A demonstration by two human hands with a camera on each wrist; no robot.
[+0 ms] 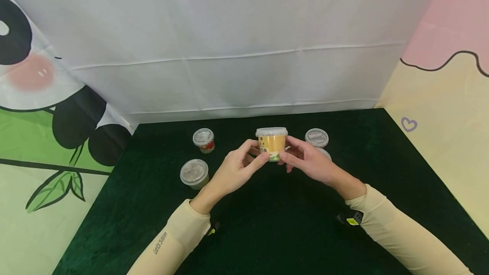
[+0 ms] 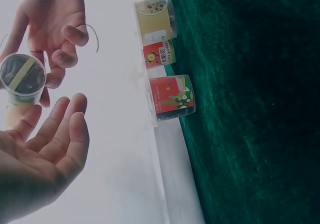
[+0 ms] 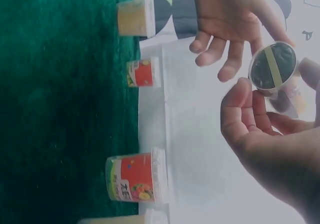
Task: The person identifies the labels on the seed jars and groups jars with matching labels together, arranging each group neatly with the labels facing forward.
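A lidded plastic cup (image 1: 272, 144) with a yellow label is held upright above the table, in front of the chest. My left hand (image 1: 237, 168) pinches its left side between thumb and fingers. On the other side my right hand (image 1: 312, 164) grips it the same way, thumb at the front low on the label. Both wrist views look up at the underside of the cup (image 2: 22, 76), which is dark with a pale yellow strip across it. In the right wrist view the cup (image 3: 273, 66) sits between the fingertips of both hands.
A small red-labelled cup (image 1: 206, 145) and a larger lidded cup (image 1: 194, 174) stand on the left of the dark green table (image 1: 275, 224). Behind my right hand stand another lidded cup (image 1: 317, 138) and one partly hidden cup (image 1: 324, 153). A white cloth (image 1: 237, 46) hangs behind.
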